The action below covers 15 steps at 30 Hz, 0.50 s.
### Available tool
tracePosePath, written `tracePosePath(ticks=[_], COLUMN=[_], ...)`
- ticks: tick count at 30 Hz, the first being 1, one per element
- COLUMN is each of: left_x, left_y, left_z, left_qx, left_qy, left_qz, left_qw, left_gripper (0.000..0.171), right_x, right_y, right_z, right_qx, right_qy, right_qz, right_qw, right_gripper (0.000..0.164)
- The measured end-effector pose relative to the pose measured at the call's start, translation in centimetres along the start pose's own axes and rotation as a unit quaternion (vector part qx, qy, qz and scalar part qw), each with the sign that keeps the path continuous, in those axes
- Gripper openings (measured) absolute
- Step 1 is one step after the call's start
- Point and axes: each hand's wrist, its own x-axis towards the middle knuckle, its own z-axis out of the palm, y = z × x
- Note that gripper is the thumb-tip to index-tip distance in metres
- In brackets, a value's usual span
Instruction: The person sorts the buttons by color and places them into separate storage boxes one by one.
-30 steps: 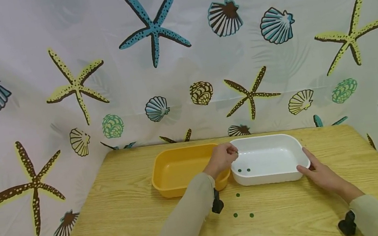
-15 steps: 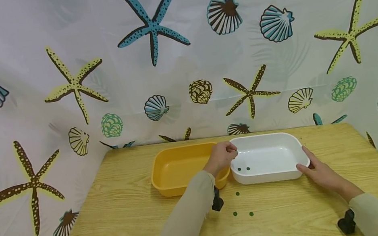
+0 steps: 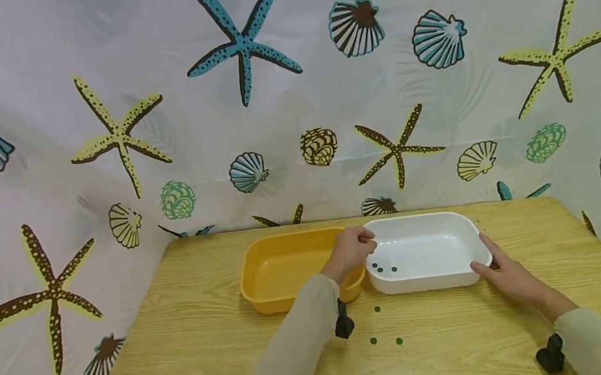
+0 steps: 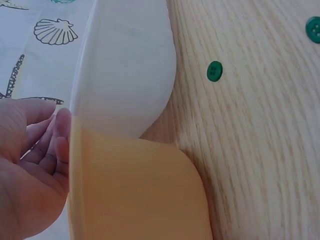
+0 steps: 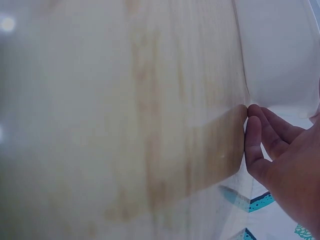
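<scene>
My left hand (image 3: 349, 251) hovers over the left end of the white tray (image 3: 434, 282), its wrist above the orange tray (image 3: 271, 303). Its fingers are loosely bent, and I see nothing between them in the left wrist view. Below the fingertips, three green buttons (image 3: 394, 269) lie inside the white tray near its left end. My right hand (image 3: 515, 278) holds that tray's near right corner, thumb at the front rim and fingers along the right side. On the table in front of the trays lie three more green buttons, one a four-hole green button (image 4: 215, 71) close to the trays.
The two trays stand side by side on a wooden table (image 3: 198, 358), near its back edge. A white curtain (image 3: 288, 105) printed with starfish and shells hangs behind and at both sides. Each wrist carries a small black camera (image 3: 344, 320).
A third green button has appeared inside the white tray, under my left hand, whose fingers have loosened slightly. My right hand stays at the tray's corner. The buttons on the table have not moved.
</scene>
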Motion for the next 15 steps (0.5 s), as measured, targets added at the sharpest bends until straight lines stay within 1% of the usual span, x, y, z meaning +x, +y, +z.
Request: tracePosePath(ticks=[3, 5, 9, 12, 15], left_x=[-0.6, -1.1, -2.5, -3.7, -5.0], left_y=[0.2, 0.4, 0.6, 0.8, 0.8], left_z=[-0.3, -0.6, -1.3, -1.8, -2.1], left_qx=[0.013, 0.023, 0.055, 0.081, 0.099], left_qy=[-0.009, -0.021, -0.060, -0.096, -0.132], left_qz=[0.019, 0.032, 0.055, 0.084, 0.118], left_qw=[0.9997, 0.9990, 0.9952, 0.9885, 0.9791], left_gripper=[0.023, 0.024, 0.020, 0.017, 0.016], right_x=[0.0, -0.1, -0.2, -0.2, -0.3], right_y=[-0.1, -0.2, -0.3, -0.4, -0.5], right_z=[0.0, 0.0, 0.0, 0.0, 0.0], right_qx=[0.003, 0.005, 0.007, 0.004, 0.001], right_qy=[0.000, 0.000, -0.002, -0.001, 0.000], right_qz=[0.001, 0.001, 0.002, 0.000, 0.000], right_qw=[1.000, 1.000, 1.000, 1.000, 1.000], right_gripper=[0.085, 0.086, 0.088, 0.088, 0.088])
